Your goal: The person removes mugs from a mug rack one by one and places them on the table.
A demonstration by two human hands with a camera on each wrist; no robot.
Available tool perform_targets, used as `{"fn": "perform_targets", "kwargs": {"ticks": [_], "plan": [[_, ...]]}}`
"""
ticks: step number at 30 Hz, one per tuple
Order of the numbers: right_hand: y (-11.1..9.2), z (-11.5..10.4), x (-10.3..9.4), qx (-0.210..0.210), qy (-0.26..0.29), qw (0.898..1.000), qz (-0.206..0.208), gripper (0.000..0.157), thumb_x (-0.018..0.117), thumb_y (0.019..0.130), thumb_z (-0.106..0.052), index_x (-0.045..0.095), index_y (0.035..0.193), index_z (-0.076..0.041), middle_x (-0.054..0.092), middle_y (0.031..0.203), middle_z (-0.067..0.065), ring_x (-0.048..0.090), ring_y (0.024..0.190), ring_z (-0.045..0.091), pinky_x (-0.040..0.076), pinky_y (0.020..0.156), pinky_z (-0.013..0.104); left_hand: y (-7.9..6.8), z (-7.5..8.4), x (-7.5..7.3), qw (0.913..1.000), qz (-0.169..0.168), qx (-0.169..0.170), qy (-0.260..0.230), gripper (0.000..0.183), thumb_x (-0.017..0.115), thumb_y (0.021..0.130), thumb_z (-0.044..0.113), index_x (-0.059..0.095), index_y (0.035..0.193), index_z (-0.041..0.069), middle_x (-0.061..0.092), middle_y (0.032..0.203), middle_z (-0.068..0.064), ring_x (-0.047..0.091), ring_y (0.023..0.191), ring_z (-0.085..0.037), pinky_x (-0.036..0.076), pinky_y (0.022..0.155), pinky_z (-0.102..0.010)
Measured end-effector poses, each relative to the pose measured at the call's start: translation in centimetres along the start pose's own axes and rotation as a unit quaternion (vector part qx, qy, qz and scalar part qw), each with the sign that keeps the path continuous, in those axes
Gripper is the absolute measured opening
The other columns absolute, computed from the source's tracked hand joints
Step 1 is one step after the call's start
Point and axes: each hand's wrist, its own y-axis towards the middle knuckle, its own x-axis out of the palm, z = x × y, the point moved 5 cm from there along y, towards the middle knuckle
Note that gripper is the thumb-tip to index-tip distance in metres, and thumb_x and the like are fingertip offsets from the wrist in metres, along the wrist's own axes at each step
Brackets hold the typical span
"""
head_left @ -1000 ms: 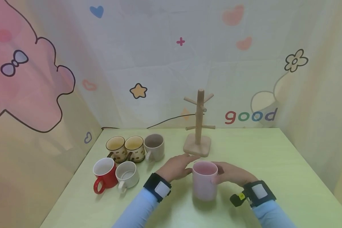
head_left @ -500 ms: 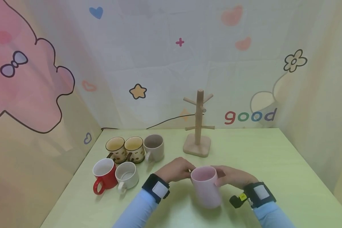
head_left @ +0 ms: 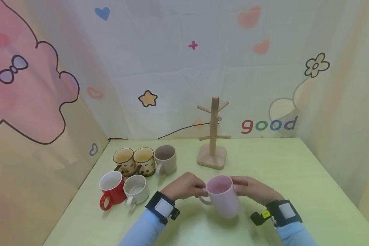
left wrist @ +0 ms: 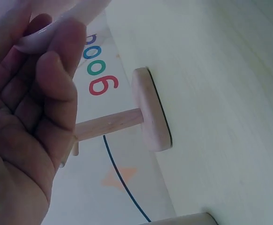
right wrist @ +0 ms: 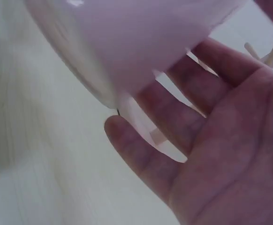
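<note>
A pink mug (head_left: 223,200) is tilted in front of me in the head view, its mouth leaning left and its base toward the lower right. My left hand (head_left: 184,186) pinches its handle (head_left: 205,201), which points left. The left wrist view shows the fingers and thumb of that left hand (left wrist: 28,103) around the pale curved handle (left wrist: 56,33). My right hand (head_left: 255,189) is at the mug's right side, touching it near the rim. In the right wrist view the right hand's fingers (right wrist: 171,110) are spread and fairly straight against the mug wall (right wrist: 141,42).
A wooden mug tree (head_left: 213,133) with bare pegs stands behind the hands. On the left are two patterned cream mugs (head_left: 144,164), a grey mug (head_left: 169,162), a red mug (head_left: 115,191) and a white cup (head_left: 138,191). A printed cloth (head_left: 172,68) hangs behind the table (head_left: 273,160).
The mug has tipped from upright and turned, so its handle now shows on the left. My left hand has gone from beside the mug to pinching the handle. The right thumb has left the mug's front.
</note>
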Motion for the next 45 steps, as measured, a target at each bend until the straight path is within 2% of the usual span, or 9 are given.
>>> {"fn": "perform_targets", "kwargs": {"ticks": [6, 10, 13, 18, 21, 24, 27, 38, 45], "plan": [[-0.3, -0.6, 0.2, 0.012, -0.012, 0.997, 0.069, 0.051, 0.054, 0.103, -0.03, 0.045, 0.147, -0.004, 0.05, 0.146, 0.014, 0.047, 0.132, 0.036, 0.036, 0.106, 0.059, -1.0, -0.3, -0.3, 0.9986, 0.037, -0.035, -0.012, 0.011, 0.071, 0.093, 0.026, 0.078, 0.092, 0.017, 0.07, 0.075, 0.008, 0.058, 0.061, -0.002, 0.047, 0.055, -0.022], [-0.3, -1.4, 0.2, 0.01, -0.07, 0.987, 0.144, 0.054, 0.054, 0.103, -0.035, 0.047, 0.144, -0.001, 0.052, 0.143, 0.019, 0.049, 0.129, 0.039, 0.04, 0.103, 0.057, -1.9, -0.4, -0.4, 0.9946, 0.089, -0.052, -0.012, 0.012, 0.072, 0.092, 0.026, 0.078, 0.089, 0.016, 0.068, 0.074, 0.008, 0.055, 0.062, -0.003, 0.046, 0.056, -0.022], [-0.5, -1.8, 0.0, 0.031, -0.16, 0.963, 0.214, 0.057, 0.053, 0.102, -0.04, 0.049, 0.142, 0.0, 0.053, 0.141, 0.021, 0.051, 0.127, 0.042, 0.043, 0.1, 0.057, -2.5, -0.3, -0.6, 0.9891, 0.135, -0.056, 0.011, 0.013, 0.072, 0.091, 0.025, 0.077, 0.085, 0.014, 0.065, 0.07, 0.01, 0.051, 0.062, -0.003, 0.043, 0.056, -0.022], [-1.1, -1.7, -0.2, 0.081, -0.33, 0.902, 0.268, 0.059, 0.057, 0.099, -0.042, 0.051, 0.139, 0.002, 0.054, 0.137, 0.026, 0.05, 0.126, 0.045, 0.04, 0.1, 0.06, -3.5, -0.5, -1.0, 0.9752, 0.198, -0.085, 0.05, 0.017, 0.07, 0.093, 0.021, 0.073, 0.079, 0.013, 0.056, 0.065, 0.011, 0.045, 0.059, -0.005, 0.037, 0.053, -0.022], [-1.2, -1.5, -0.1, 0.096, -0.379, 0.88, 0.269, 0.06, 0.06, 0.098, -0.041, 0.052, 0.137, 0.005, 0.056, 0.133, 0.029, 0.051, 0.124, 0.048, 0.041, 0.098, 0.061, -4.2, -0.7, -1.1, 0.9653, 0.233, -0.104, 0.053, 0.017, 0.069, 0.093, 0.019, 0.071, 0.077, 0.013, 0.055, 0.065, 0.01, 0.045, 0.058, -0.006, 0.037, 0.053, -0.022], [-1.2, -1.4, -0.2, 0.11, -0.406, 0.866, 0.269, 0.062, 0.061, 0.096, -0.042, 0.053, 0.135, 0.006, 0.057, 0.129, 0.03, 0.053, 0.119, 0.048, 0.044, 0.094, 0.061, -5.1, -1.1, -1.1, 0.956, 0.263, -0.125, 0.038, 0.018, 0.069, 0.093, 0.02, 0.071, 0.076, 0.012, 0.055, 0.065, 0.009, 0.045, 0.058, -0.006, 0.038, 0.052, -0.023], [-1.3, -1.4, -0.1, 0.124, -0.417, 0.859, 0.268, 0.063, 0.062, 0.096, -0.043, 0.054, 0.134, 0.007, 0.058, 0.127, 0.03, 0.054, 0.118, 0.048, 0.045, 0.093, 0.061, -5.9, -1.6, -1.1, 0.9463, 0.285, -0.151, 0.03, 0.021, 0.07, 0.093, 0.022, 0.07, 0.075, 0.011, 0.054, 0.063, 0.008, 0.045, 0.057, -0.007, 0.038, 0.051, -0.024], [-1.6, -1.6, 0.0, 0.136, -0.418, 0.859, 0.263, 0.061, 0.062, 0.096, -0.041, 0.055, 0.133, 0.007, 0.058, 0.127, 0.032, 0.054, 0.117, 0.05, 0.045, 0.092, 0.062, -10.0, -2.6, -0.6, 0.8968, 0.383, -0.215, 0.052, 0.027, 0.07, 0.09, 0.018, 0.059, 0.065, 0.015, 0.047, 0.057, 0.007, 0.042, 0.055, -0.01, 0.034, 0.052, -0.027], [-1.7, -1.3, -0.1, 0.135, -0.417, 0.859, 0.265, 0.061, 0.062, 0.096, -0.041, 0.055, 0.132, 0.008, 0.058, 0.126, 0.032, 0.055, 0.116, 0.049, 0.046, 0.092, 0.062, -11.8, -3.4, -0.5, 0.8765, 0.404, -0.256, 0.058, 0.031, 0.069, 0.09, 0.017, 0.054, 0.064, 0.012, 0.044, 0.058, 0.005, 0.041, 0.053, -0.012, 0.033, 0.051, -0.028]]}}
